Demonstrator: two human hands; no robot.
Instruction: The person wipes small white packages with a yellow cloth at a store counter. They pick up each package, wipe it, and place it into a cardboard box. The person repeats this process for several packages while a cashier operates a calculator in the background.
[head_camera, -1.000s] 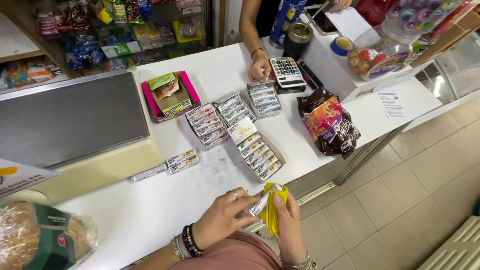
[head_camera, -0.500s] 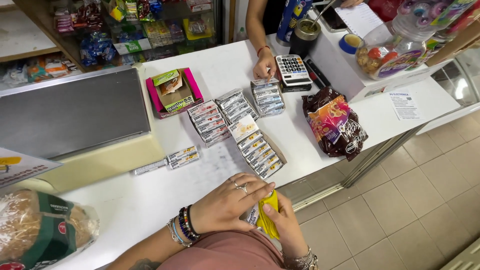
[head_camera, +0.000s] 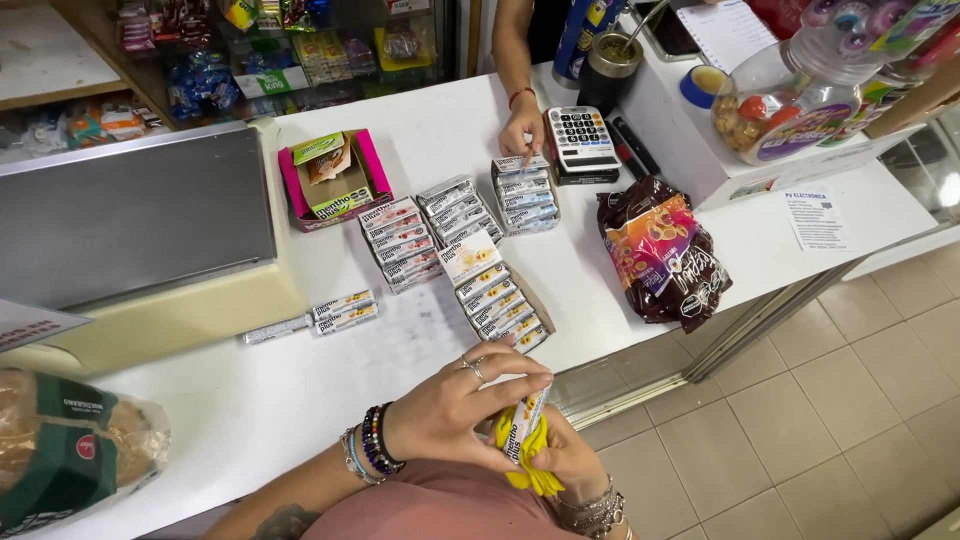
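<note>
Both my hands are together at the near edge of the white counter (head_camera: 250, 400). My left hand (head_camera: 455, 400), with rings and beaded bracelets, pinches a slim candy roll (head_camera: 526, 425) standing upright. My right hand (head_camera: 578, 462) grips a crumpled yellow wrapper (head_camera: 522, 468) just under that roll; the roll's lower end sits against the wrapper. Just beyond my hands lies a row of similar candy rolls (head_camera: 500, 300) on the counter.
More stacks of candy rolls (head_camera: 400, 245) (head_camera: 525, 192), a pink open box (head_camera: 335, 180), a dark snack bag (head_camera: 662, 255) and a calculator (head_camera: 582, 140) lie on the counter. Another person's hand (head_camera: 522, 125) touches the far stack. Bagged bread (head_camera: 60, 450) lies at left.
My hands have stayed at the counter's near edge. The candy roll now stands more upright against the yellow wrapper. The other person's hand has moved from the calculator to the far stack of rolls.
</note>
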